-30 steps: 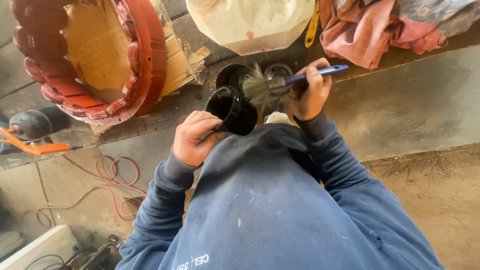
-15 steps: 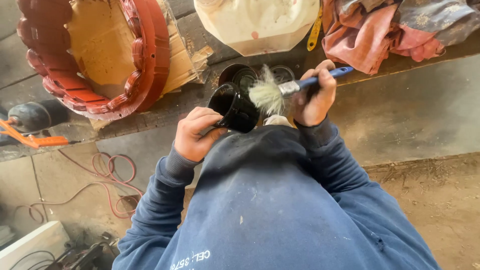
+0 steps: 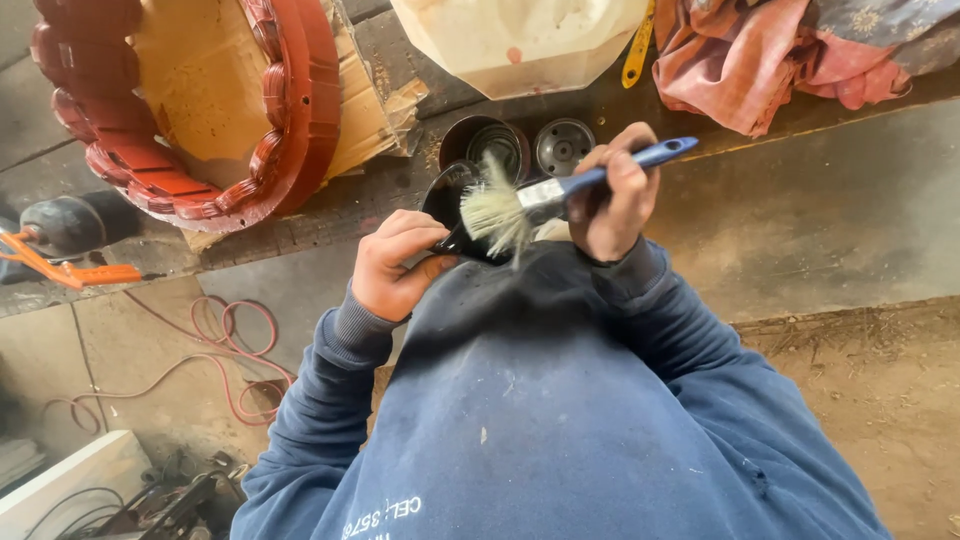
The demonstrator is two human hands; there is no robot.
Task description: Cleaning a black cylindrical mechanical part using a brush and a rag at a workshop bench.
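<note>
close up: left hand fingers clamped on black cup; right hand fingers grip pale-bristled blue brush.

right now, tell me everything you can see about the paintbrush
The paintbrush has a blue handle, a silvery metal ferrule and pale, splayed bristles that look worn. The right hand grips it around the handle, whose tip sticks out up and to the right. It lies roughly level, bristles pointing left over the mouth of the black cup-shaped part held by the left hand. Whether the bristles touch it is unclear.
</note>
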